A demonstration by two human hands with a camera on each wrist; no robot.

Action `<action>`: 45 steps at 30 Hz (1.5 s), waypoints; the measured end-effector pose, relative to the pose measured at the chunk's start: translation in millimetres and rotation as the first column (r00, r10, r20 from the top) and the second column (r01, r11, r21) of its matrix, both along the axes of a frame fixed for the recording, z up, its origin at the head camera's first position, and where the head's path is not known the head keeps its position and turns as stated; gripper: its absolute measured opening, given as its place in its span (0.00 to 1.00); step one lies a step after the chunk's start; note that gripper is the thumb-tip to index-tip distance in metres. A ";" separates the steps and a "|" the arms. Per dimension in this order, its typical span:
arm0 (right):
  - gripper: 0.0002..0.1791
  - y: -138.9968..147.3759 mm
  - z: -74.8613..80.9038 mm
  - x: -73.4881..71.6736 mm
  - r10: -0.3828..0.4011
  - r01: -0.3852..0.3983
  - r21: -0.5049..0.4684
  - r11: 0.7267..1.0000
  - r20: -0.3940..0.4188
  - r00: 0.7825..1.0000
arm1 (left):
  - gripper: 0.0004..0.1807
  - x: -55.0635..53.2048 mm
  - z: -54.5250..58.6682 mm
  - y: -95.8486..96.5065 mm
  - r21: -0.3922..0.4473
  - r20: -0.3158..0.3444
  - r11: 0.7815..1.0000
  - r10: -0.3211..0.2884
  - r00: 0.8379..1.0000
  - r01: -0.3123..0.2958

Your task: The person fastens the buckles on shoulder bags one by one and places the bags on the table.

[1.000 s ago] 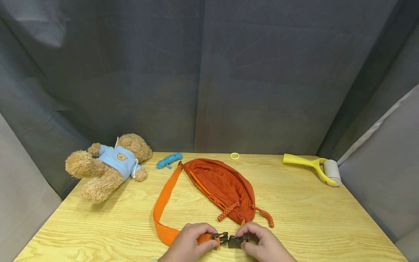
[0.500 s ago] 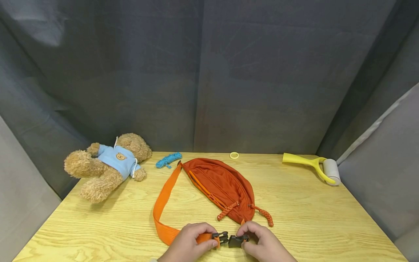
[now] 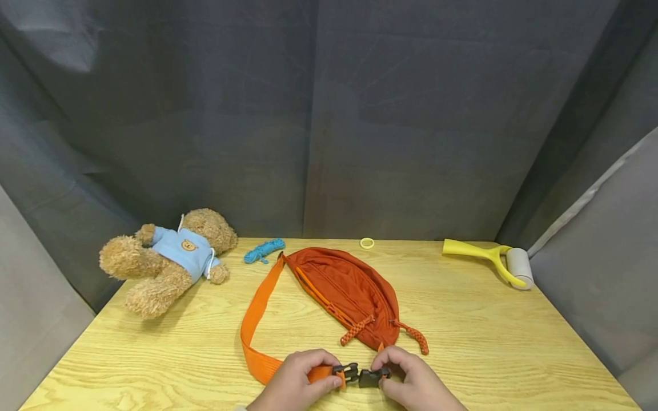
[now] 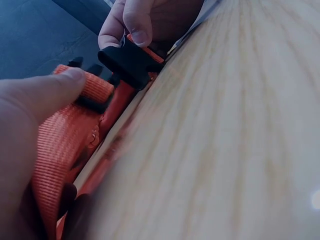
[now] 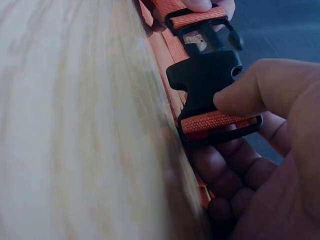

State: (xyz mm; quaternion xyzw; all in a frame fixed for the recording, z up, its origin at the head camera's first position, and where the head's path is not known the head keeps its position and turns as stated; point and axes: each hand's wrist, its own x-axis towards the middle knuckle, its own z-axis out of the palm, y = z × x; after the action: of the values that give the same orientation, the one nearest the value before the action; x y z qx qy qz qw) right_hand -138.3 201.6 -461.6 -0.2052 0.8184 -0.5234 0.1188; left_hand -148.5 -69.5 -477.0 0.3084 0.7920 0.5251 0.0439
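A rust-red waist bag (image 3: 344,291) lies on the wooden table, its orange strap (image 3: 255,319) looping down the left side to the front. My left hand (image 3: 300,379) pinches the strap at the pronged buckle half (image 3: 348,373), thumb on the webbing. Facing it, my right hand (image 3: 413,379) holds the black socket half (image 5: 205,80) between thumb and fingers. In the head view a narrow gap separates the prong tips from the socket's mouth. Two braided zipper pulls (image 3: 357,331) hang off the bag just beyond my hands.
A teddy bear (image 3: 187,254) in a blue hoodie lies at the back left, beside a bundle of blue cord (image 3: 264,250). A small pale-yellow ring (image 3: 367,244) sits near the back edge. At the far right rests a yellow-handled lint roller (image 3: 485,254). Dark curtains (image 3: 329,120) enclose the table.
Both hands and the two buckle halves hold almost the same position throughout. The whole scene shifts very slightly in the head view.
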 end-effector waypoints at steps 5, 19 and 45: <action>0.10 -0.3 1.1 0.2 -0.008 0.008 0.012 1.000 0.011 1.000 | 0.09 0.6 1.4 0.2 0.007 0.034 1.000 -0.009 0.999 0.008; 0.09 0.9 0.5 -1.0 -0.006 0.006 0.005 1.000 0.026 1.000 | 0.09 -1.7 0.2 -0.1 -0.048 -0.008 0.997 -0.054 0.998 0.054; 0.09 -0.6 1.3 -0.7 -0.003 0.004 -0.043 0.999 0.031 1.000 | 0.09 -1.1 2.8 0.4 -0.073 -0.030 0.996 -0.059 0.998 0.056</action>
State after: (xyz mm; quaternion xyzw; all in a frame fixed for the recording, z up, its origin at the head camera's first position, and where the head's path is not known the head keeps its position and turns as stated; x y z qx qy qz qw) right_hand -139.0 200.9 -460.3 -0.1981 0.8054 -0.5443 0.1262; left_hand -149.6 -69.1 -474.2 0.3377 0.8018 0.4896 0.0572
